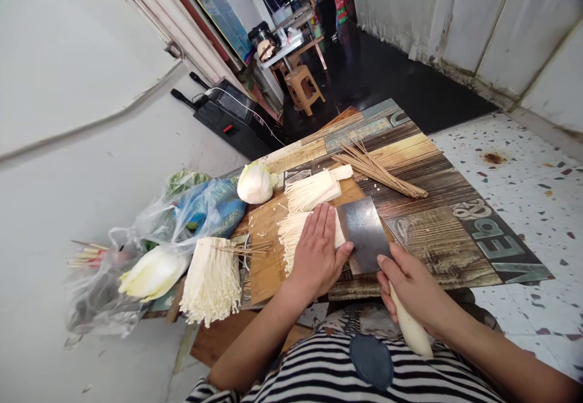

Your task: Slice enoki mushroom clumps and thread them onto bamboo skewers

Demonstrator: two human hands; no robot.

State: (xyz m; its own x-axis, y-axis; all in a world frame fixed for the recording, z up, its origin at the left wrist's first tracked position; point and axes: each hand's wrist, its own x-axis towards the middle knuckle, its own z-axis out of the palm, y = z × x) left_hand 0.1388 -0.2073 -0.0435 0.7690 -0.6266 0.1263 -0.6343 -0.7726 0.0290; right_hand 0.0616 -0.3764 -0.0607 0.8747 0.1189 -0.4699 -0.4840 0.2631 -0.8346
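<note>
My left hand [320, 248] lies flat, fingers stretched out, on a bunch of enoki mushrooms [291, 231] on the wooden cutting board [264, 272]. My right hand [412, 284] is wrapped round the pale handle of a cleaver [364, 233]. The broad blade is at the cut end of that bunch, close to my left thumb; whether its edge touches the board is hidden. Beyond my left hand is a second portion of enoki [314, 190], with a small cut-off block [342, 172] at its end.
Bamboo skewers [387, 175] lie loose on the wood-patterned table [437, 227]. To the left are an uncut enoki bunch [212, 281] with skewers on it, two pale cabbage hearts [255, 182] and plastic bags [159, 221]. A stool [304, 89] stands farther back.
</note>
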